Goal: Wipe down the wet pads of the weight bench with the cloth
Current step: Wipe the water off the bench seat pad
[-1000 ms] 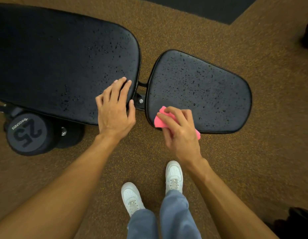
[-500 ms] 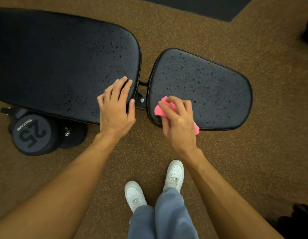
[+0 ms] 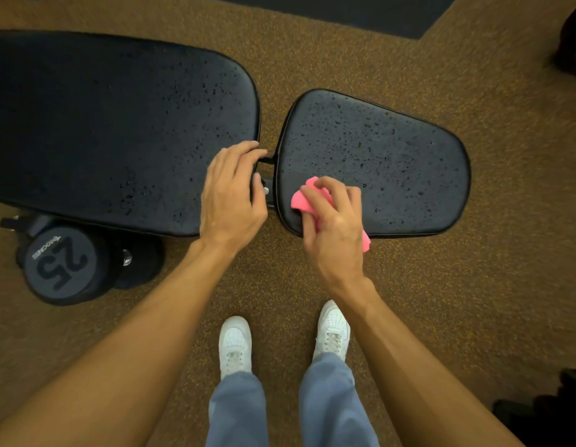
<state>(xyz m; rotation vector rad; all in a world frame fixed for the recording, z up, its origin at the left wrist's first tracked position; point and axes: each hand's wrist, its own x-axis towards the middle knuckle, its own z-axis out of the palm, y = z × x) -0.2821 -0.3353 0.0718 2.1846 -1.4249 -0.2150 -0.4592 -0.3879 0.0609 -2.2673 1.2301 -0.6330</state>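
Padding is split into two black pads, both beaded with droplets: one long pad and one shorter seat pad. One dumbbell marked 25 is seen beside the long pad. The long pad's end is gripped by the left hand, fingers curled over it. One crumpled pink cloth is clutched by the right hand against the seat pad's near corner.

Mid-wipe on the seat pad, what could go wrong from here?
The pink cloth is bunched small in the right hand, so it may smear droplets on the seat pad rather than lift them. The left hand curls over the end of the wet back pad beside the hinge and might slip off.
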